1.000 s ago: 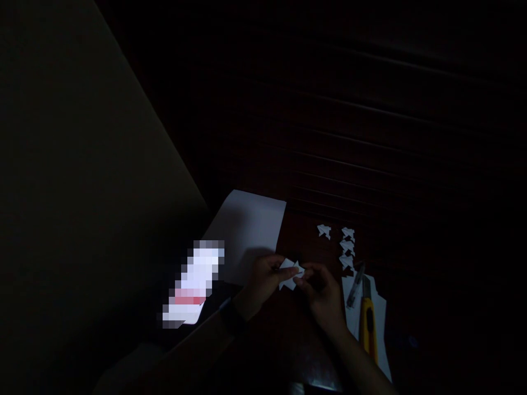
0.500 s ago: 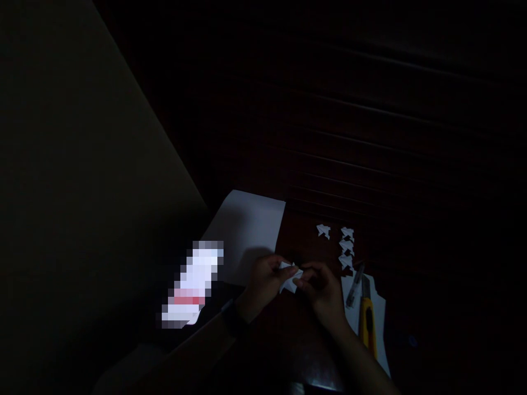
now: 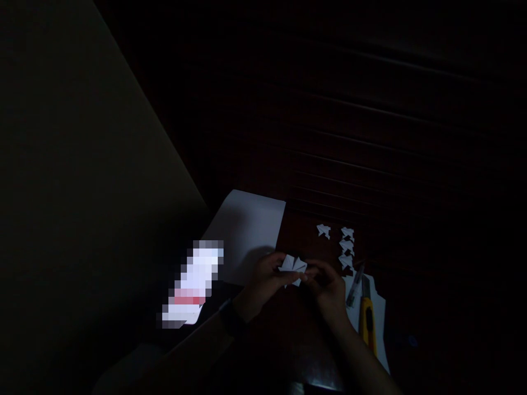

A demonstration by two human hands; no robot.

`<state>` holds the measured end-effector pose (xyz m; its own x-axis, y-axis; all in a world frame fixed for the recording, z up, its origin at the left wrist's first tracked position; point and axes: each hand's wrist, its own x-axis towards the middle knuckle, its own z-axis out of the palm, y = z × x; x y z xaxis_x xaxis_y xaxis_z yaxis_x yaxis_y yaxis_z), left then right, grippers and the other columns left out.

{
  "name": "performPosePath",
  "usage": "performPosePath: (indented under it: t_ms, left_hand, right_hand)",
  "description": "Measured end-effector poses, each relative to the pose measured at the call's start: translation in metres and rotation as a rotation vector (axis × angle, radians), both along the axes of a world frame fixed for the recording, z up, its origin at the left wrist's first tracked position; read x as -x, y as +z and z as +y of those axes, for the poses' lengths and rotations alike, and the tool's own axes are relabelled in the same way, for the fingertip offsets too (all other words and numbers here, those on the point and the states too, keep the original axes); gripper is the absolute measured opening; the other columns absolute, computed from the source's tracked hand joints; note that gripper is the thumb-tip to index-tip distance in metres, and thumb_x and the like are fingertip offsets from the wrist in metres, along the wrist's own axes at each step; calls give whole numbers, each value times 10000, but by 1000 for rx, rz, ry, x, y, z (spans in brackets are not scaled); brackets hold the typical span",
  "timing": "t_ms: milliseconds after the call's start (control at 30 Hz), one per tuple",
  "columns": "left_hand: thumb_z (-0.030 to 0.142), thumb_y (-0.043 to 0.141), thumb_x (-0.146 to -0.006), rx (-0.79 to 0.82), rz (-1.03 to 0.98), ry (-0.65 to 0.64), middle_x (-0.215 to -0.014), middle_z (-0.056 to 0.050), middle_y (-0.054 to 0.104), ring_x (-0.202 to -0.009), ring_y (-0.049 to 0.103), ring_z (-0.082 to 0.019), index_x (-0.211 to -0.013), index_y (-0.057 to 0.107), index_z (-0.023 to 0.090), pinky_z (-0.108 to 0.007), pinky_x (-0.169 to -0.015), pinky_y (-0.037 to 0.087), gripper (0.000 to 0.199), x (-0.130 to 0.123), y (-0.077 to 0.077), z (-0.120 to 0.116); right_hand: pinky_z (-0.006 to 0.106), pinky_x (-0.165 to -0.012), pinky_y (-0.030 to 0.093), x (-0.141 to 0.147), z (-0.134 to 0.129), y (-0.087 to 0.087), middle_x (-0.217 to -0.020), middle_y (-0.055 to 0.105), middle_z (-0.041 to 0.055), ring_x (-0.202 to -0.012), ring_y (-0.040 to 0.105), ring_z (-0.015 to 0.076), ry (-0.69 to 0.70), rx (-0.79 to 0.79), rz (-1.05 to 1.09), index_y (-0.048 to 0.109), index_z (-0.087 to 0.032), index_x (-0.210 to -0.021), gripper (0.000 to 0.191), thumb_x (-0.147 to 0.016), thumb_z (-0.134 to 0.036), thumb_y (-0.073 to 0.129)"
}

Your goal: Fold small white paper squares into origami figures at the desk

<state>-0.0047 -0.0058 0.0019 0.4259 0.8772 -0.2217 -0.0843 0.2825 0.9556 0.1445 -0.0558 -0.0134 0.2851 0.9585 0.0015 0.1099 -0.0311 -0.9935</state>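
Observation:
Between my hands is a small folded white paper [image 3: 293, 264], with several flaps and creases showing on its upper face. My left hand [image 3: 265, 277] pinches it from the left, the thumb lying across its lower part. From the right, my right hand [image 3: 327, 282] grips its lower right edge between thumb and fingers. Beyond my right hand lie small folded paper figures: one [image 3: 324, 231] by itself and a column of several [image 3: 346, 246] to its right.
A large white sheet [image 3: 251, 225] lies behind my left hand. To the left glows a blurred-out screen [image 3: 191, 285]. At right, a yellow cutter [image 3: 368, 323] and a clear pen [image 3: 354, 285] rest on white papers [image 3: 381, 318]. The surroundings are very dark.
The folded paper has turned in my fingers and shows more of its flaps. My left thumb has moved down from its top to its lower part.

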Motion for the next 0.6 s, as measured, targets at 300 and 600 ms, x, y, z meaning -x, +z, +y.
performPosePath:
  t_ms: [300,600]
  left_hand:
    - [216,687,-664,63,-39,-5,-869,-75,660,-749,614,-175,-924,633,121,-272,-659,461,282,3,-1,0]
    - [244,705,-649,128,-42,-26,-855,-67,652,-709,610,-157,-938,622,139,-252,-604,459,318,4,-3,-1]
  right_hand:
    - [282,-627,469,-2,-1,-1,-682,640,-9,-646,600,162,25,3,67,532,-210,-1015,332,-711,-234,663]
    - [296,-625,481,-7,2,-2,-687,648,7,-639,602,168,67,23,-2,614,-195,-923,233,-700,-248,660]
